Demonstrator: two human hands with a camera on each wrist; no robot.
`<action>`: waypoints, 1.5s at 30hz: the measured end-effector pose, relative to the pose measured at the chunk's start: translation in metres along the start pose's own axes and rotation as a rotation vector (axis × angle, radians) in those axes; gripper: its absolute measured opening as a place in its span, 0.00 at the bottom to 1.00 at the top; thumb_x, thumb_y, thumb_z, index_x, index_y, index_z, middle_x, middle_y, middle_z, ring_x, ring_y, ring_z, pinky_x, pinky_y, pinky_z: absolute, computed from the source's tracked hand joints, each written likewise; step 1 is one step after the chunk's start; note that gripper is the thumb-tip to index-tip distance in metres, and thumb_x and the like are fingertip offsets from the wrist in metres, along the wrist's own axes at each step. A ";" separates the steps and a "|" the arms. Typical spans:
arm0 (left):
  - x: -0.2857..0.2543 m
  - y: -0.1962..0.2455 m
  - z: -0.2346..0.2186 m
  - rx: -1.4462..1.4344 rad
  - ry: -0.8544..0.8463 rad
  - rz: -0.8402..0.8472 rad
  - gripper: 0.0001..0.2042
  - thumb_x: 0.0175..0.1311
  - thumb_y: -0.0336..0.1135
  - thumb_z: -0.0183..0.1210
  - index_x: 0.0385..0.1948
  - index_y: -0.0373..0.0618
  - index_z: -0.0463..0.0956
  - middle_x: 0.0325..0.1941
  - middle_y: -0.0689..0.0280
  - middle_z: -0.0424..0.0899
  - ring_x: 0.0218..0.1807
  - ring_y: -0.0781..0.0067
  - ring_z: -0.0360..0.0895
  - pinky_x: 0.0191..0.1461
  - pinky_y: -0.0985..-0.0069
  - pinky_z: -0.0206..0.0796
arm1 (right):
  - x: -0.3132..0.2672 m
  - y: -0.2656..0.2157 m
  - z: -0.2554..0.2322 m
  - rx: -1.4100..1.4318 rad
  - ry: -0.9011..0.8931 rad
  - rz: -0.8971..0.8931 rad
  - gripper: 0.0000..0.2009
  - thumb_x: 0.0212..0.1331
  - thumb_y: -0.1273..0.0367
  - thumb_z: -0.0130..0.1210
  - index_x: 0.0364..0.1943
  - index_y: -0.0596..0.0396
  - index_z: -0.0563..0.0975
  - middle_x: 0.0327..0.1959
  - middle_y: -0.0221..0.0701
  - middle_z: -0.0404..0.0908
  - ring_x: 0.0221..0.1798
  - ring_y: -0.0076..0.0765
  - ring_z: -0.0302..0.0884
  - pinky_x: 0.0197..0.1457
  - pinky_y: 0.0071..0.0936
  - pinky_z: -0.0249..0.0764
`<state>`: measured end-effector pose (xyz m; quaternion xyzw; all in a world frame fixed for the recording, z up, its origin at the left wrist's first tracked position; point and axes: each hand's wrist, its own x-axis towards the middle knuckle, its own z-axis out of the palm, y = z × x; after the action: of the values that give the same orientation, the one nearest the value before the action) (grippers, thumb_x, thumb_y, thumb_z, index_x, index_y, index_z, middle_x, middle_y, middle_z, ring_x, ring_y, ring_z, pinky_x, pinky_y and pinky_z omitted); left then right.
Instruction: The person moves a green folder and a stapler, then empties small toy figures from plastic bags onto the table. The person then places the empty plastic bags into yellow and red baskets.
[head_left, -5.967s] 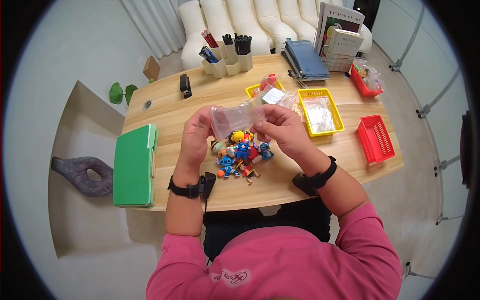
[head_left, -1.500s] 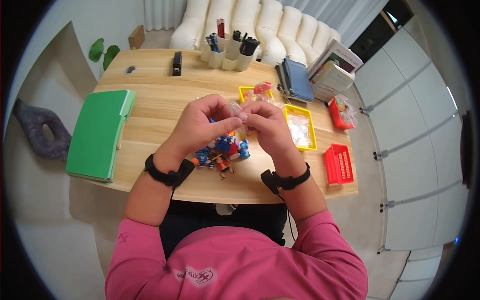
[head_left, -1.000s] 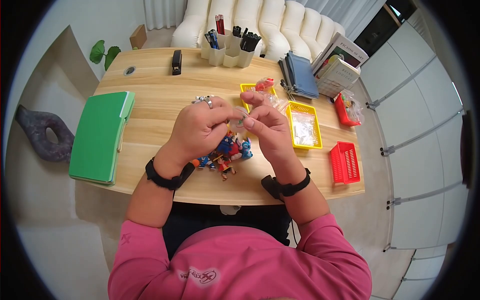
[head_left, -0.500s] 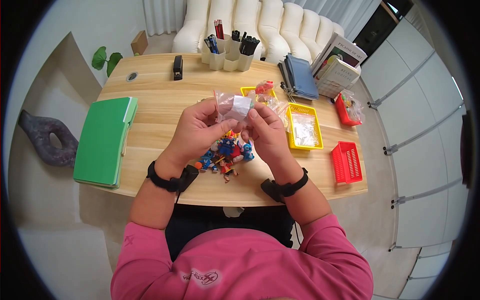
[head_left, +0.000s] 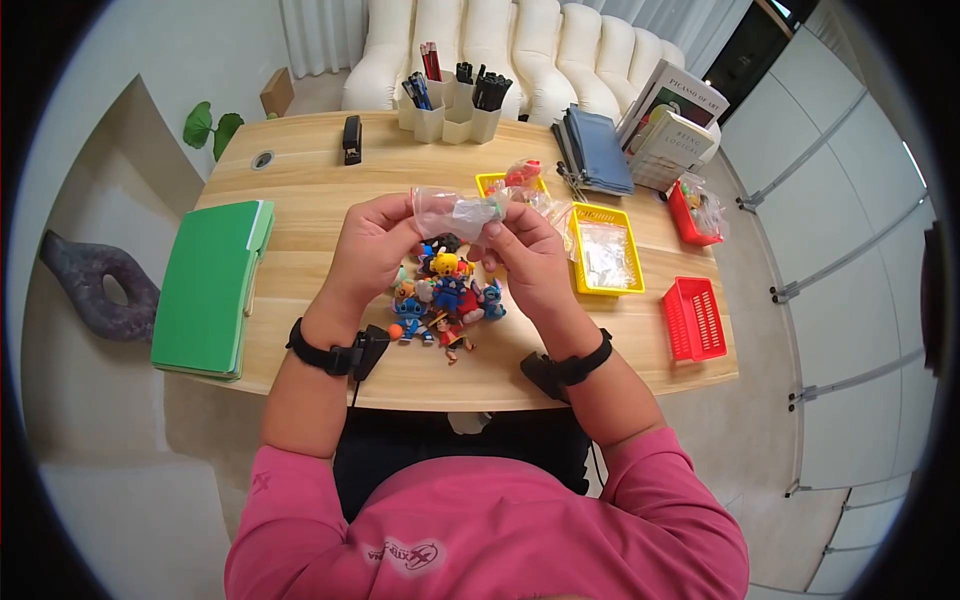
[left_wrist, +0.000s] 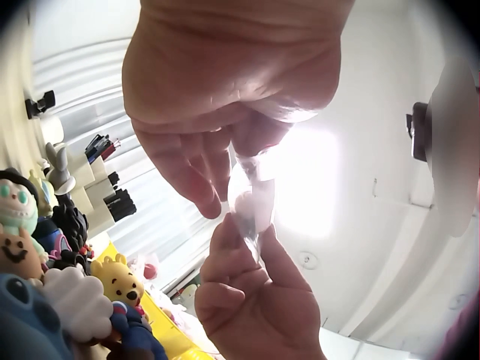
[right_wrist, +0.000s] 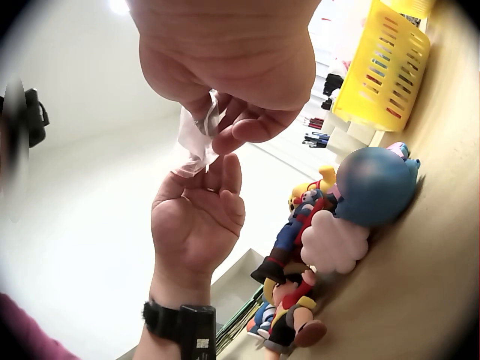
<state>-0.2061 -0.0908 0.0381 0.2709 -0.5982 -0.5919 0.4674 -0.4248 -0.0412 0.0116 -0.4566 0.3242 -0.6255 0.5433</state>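
A clear plastic bag (head_left: 450, 212) with a white slip in it is stretched between both hands above the table. My left hand (head_left: 372, 250) pinches its left end between thumb and fingers. The right hand (head_left: 532, 258) pinches the other end, where a small greenish bit shows by the fingertips. In the left wrist view the bag (left_wrist: 253, 196) looks narrow, seen against a bright ceiling light. Below the hands lies a pile of small toy figures (head_left: 448, 295), among them a yellow bear (left_wrist: 118, 281) and a white cloud-shaped piece (right_wrist: 334, 241).
Right of the hands stand a yellow basket (head_left: 632, 262) of clear bags, another yellow basket (head_left: 487, 183) with packed items, and a red basket (head_left: 694, 320). A green folder (head_left: 208, 290) lies at left. Behind are a stapler (head_left: 352, 140), pen holders (head_left: 457, 125) and books (head_left: 672, 130).
Six seconds ago the bag hung wide with no white slip showing. The hands then came together round it and turned it. Now they are further apart, the bag stretched sideways.
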 end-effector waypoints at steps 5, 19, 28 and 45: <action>0.002 -0.005 -0.001 0.063 0.024 -0.095 0.16 0.72 0.38 0.68 0.53 0.36 0.86 0.44 0.66 0.91 0.40 0.81 0.83 0.42 0.80 0.77 | 0.001 0.002 -0.005 -0.123 -0.033 -0.014 0.11 0.73 0.70 0.62 0.54 0.58 0.81 0.39 0.29 0.87 0.38 0.20 0.83 0.37 0.17 0.73; 0.005 -0.012 0.002 0.056 0.026 -0.100 0.12 0.74 0.34 0.66 0.48 0.34 0.87 0.41 0.68 0.90 0.39 0.85 0.81 0.42 0.82 0.73 | -0.003 -0.002 0.002 -0.214 0.070 0.018 0.10 0.70 0.71 0.66 0.51 0.61 0.85 0.40 0.26 0.88 0.38 0.17 0.80 0.43 0.18 0.76; 0.010 -0.012 -0.007 0.147 0.216 0.006 0.13 0.74 0.43 0.67 0.45 0.41 0.85 0.37 0.71 0.89 0.35 0.84 0.83 0.35 0.83 0.69 | 0.004 0.005 -0.005 -0.079 0.201 -0.150 0.08 0.76 0.65 0.59 0.45 0.55 0.77 0.34 0.26 0.84 0.31 0.18 0.79 0.32 0.17 0.72; 0.010 -0.020 -0.022 0.874 0.047 -0.174 0.12 0.72 0.38 0.66 0.42 0.36 0.86 0.29 0.69 0.86 0.30 0.81 0.77 0.35 0.76 0.71 | 0.003 0.001 -0.002 0.007 0.268 -0.146 0.09 0.77 0.63 0.58 0.47 0.52 0.75 0.34 0.29 0.85 0.29 0.23 0.83 0.28 0.17 0.71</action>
<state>-0.1962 -0.1127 0.0180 0.5059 -0.7563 -0.3141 0.2708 -0.4265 -0.0442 0.0103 -0.3896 0.3577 -0.7199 0.4495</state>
